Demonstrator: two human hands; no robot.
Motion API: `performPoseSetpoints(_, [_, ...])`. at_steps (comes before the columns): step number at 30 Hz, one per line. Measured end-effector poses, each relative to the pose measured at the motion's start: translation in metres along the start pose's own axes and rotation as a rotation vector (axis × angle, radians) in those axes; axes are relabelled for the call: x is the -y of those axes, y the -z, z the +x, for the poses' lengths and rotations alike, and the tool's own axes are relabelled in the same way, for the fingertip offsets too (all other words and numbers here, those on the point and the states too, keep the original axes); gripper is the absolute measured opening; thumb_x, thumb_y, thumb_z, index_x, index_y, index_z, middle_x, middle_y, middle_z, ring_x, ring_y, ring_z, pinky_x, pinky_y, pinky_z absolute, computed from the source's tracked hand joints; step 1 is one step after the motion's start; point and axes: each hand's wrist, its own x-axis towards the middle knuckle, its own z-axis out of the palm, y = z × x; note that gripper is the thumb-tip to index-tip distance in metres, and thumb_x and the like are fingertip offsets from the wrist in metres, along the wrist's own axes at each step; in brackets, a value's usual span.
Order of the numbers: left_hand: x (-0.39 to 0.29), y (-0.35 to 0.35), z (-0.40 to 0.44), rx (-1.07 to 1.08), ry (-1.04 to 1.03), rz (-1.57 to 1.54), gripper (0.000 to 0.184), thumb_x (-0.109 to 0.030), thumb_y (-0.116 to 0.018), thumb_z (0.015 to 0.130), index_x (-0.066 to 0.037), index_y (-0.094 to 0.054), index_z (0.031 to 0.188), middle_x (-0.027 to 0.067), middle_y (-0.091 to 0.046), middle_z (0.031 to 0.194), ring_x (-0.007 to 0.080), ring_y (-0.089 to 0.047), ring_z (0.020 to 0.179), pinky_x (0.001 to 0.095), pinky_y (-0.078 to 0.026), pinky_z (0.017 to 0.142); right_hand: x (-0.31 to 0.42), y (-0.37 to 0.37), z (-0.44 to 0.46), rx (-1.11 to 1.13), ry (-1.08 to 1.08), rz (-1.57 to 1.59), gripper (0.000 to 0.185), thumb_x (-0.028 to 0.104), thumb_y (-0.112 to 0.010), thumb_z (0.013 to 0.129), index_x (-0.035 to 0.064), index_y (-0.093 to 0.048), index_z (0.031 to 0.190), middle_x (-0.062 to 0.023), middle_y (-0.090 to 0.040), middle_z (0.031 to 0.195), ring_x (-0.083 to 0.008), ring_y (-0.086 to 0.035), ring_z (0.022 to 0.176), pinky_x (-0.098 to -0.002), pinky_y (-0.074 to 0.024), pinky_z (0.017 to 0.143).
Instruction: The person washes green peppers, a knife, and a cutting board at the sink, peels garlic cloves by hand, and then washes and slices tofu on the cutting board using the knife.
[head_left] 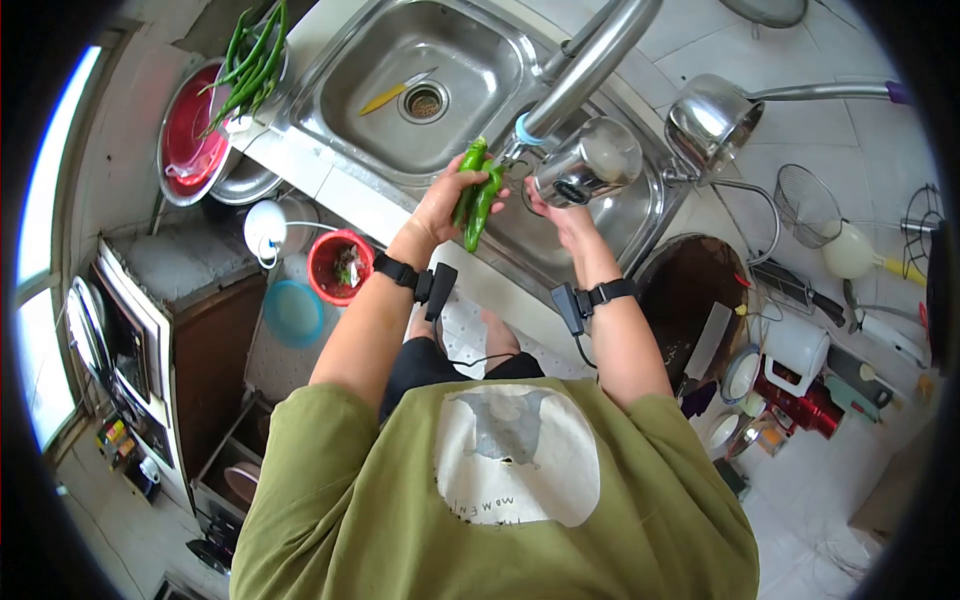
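Reference point: the tap (590,75), a thick, smooth metal tube with a pale blue ring at its outlet. On the near left of the tap outlet, the left hand (447,195) grips the green peppers (480,205), fingers closed about them; the peppers are glossy, tapered and slightly uneven along their length. Just to the near side of the tap, the right hand (568,222) is beside a shiny metal cylinder (605,150) with a dark panel; its fingers are partly hidden, and whether they grip anything cannot be told.

Surface: the sink (450,50) below the tap is stainless steel, with two round-cornered basins. In the basin left of the tap lies a yellow-handled knife (385,97), near the round drain (423,103). Right of the tap is a polished saucepan (700,115) with a long handle; farther right, a wire-mesh strainer (808,205).

Room: well left of the tap, long, slender chillies (262,75) stand piled near a red basin (192,110). Lower left of the tap, a red plastic bucket (318,272) holds scraps, just beside a round blue plastic item (293,312). At the tap's far left, a window (45,250) shows bright
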Motion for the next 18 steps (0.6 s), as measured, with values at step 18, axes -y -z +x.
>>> performPoseSetpoints(18, [0.020,0.006,0.049,-0.135,-0.099,0.557,0.026,-0.015,-0.065,0.099,-0.004,-0.065,0.123,0.0124,-0.070,0.108,0.0249,-0.071,0.089,0.0362,-0.057,0.071,0.047,0.057,-0.051,-0.442,0.442,-0.363,0.037,0.038,-0.049,0.105,0.0108,-0.075,0.105,-0.0169,-0.076,0.098,-0.0384,-0.072,0.094,-0.0484,-0.0549,0.085])
